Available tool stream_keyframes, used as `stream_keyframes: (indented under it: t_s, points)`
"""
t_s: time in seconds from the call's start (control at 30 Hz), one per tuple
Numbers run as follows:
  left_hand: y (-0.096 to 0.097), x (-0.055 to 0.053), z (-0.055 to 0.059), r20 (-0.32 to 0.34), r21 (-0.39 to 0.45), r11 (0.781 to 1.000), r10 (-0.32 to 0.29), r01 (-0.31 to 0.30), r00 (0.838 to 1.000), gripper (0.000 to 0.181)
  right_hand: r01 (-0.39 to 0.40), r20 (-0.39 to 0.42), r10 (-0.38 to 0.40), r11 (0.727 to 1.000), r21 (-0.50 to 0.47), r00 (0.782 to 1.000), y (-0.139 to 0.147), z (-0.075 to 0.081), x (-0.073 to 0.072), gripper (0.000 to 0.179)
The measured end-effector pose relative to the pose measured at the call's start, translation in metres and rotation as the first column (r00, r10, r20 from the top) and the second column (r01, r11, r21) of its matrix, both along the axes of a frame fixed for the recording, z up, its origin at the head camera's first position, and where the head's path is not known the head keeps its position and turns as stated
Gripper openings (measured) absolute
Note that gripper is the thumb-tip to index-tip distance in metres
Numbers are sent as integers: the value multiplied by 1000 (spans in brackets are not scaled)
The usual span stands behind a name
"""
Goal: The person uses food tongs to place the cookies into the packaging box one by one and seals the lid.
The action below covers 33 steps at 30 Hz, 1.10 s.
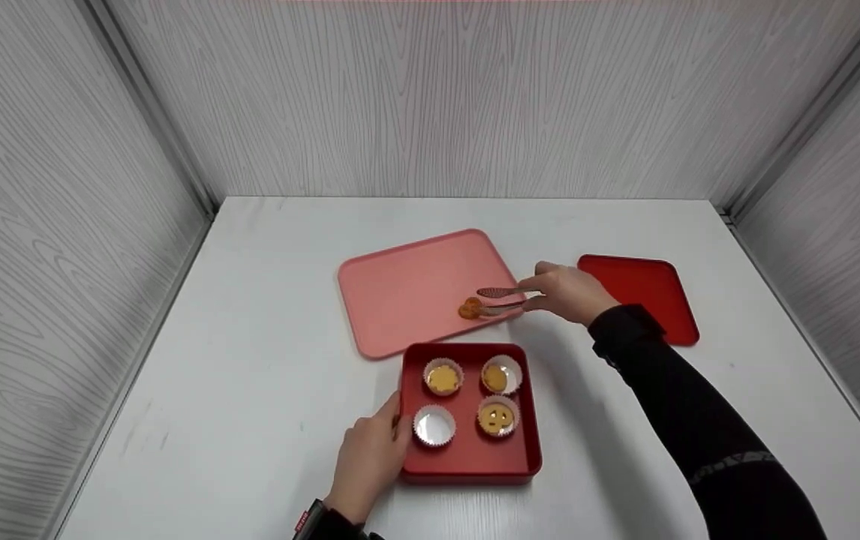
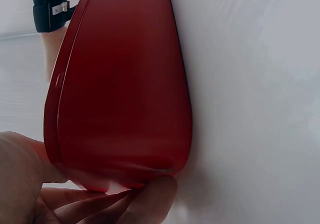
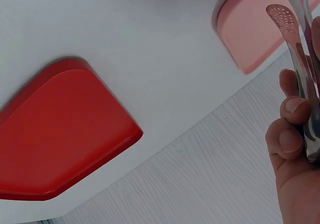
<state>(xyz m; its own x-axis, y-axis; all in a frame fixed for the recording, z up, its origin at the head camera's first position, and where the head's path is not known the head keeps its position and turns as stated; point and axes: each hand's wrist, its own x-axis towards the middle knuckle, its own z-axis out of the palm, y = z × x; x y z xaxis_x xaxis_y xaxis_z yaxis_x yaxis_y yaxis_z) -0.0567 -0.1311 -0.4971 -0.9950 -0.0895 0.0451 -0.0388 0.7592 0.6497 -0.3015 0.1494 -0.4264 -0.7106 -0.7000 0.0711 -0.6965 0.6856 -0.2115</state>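
My right hand (image 1: 569, 292) holds metal tongs (image 3: 302, 58) with perforated tips spread apart, over the right part of a pink tray (image 1: 400, 292). One tong tip lies right at a small orange-brown cookie (image 1: 470, 307) on that tray. With my left hand (image 1: 374, 457) I grip the left side of a red square box (image 1: 467, 463); its outer wall (image 2: 125, 83) fills much of the left wrist view. White paper cups stand inside the box: a back-left cup with a cookie (image 1: 443, 378), a back-right cup with a cookie (image 1: 495, 379), a front-right cup with a holed cookie (image 1: 496, 418), and an empty front-left cup (image 1: 434, 426).
A smaller red tray (image 1: 644, 289) lies on the white table (image 1: 265, 315) at the right, partly behind my right wrist. The pink tray sits just behind the box. Wood-grained grey panels (image 1: 430, 97) enclose the table at the back and sides.
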Motion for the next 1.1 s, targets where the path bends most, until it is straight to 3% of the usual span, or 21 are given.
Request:
stream_keyframes:
  t_s: [0.33, 0.5, 0.77, 0.9, 1.1]
  points:
    - [-1, 0, 1, 19, 9, 1000, -4, 4, 1000, 35, -83, -99, 87, 996, 44, 991, -7, -2, -2, 31]
    - [-1, 0, 1, 26, 12, 1000, -7, 7, 1000, 37, -65, -132, 68, 998, 22, 989, -20, -9, 0, 22]
    - [1, -1, 0, 20, 0, 1000, 4, -4, 1000, 36, -9, -164, 2, 999, -43, 986, -33, -19, -3, 23]
    - [0, -1, 1, 39, 7, 1000, 2, -3, 999, 39, 41, -120, -47, 998, -54, 992, -33, -23, -6, 21]
    - [0, 0, 1, 31, 4, 1000, 0, 0, 1000, 38, 119, 61, -117, 993, -29, 991, -24, -24, -11, 20]
